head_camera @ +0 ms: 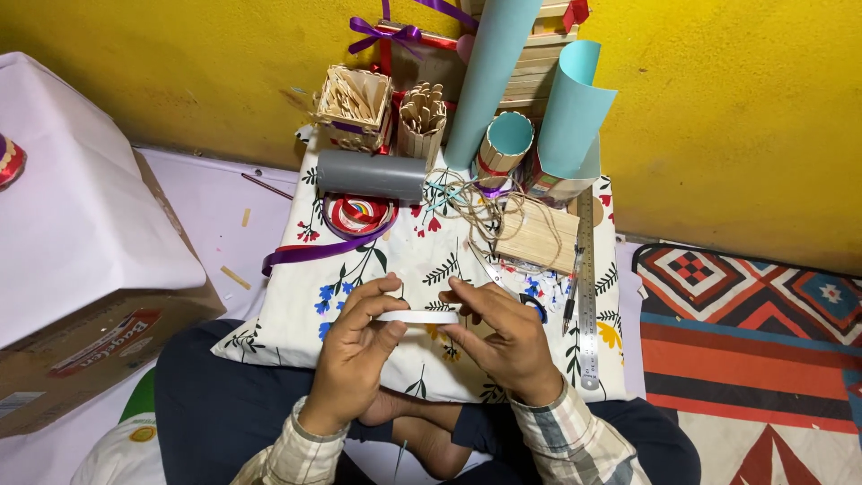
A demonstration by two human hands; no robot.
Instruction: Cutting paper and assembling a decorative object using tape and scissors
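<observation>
White and thin, the tape roll (416,316) sits level between our left hand (352,359) and right hand (503,346), fingers of both pinched on its rim so its edge faces us, above the floral cushion (296,314) near the steel ruler (587,287).

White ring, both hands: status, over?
Left hand and right hand both pinch the white ring over the floral cloth. Scissors lie just beyond, not touching.
</observation>
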